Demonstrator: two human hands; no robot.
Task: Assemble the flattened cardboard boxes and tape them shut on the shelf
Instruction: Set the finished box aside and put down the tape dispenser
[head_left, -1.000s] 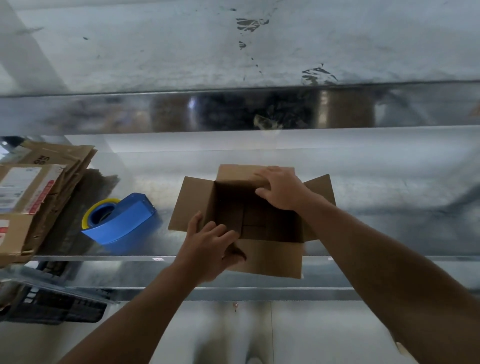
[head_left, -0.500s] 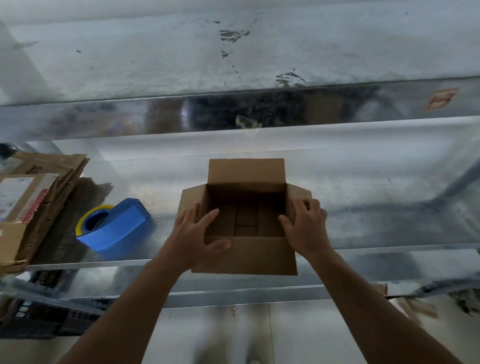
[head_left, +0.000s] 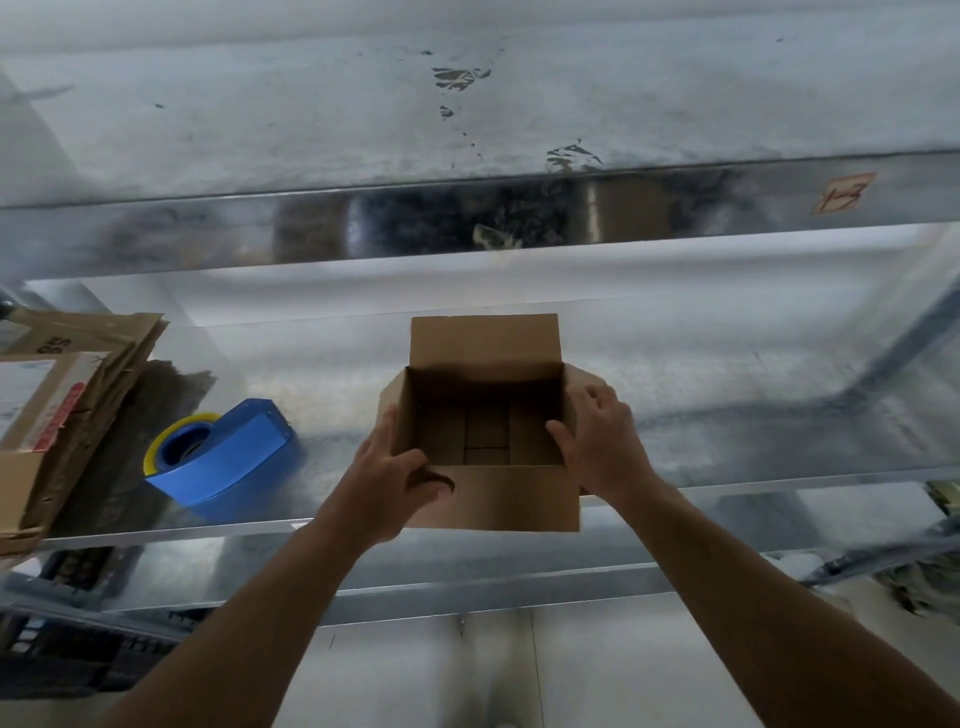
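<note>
Cardboard box (head_left: 514, 499): square, matte brown, open-topped

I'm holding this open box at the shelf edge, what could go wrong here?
The cardboard box sits at the shelf front edge, near flap overhanging; it might slide off. The tape dispenser lies to the left, so the left hand or right hand must let go, and flaps may spring back.

Dim cool light, glare on metal shelf (head_left: 727, 395), soft blur, wide-angle edge distortion
</note>
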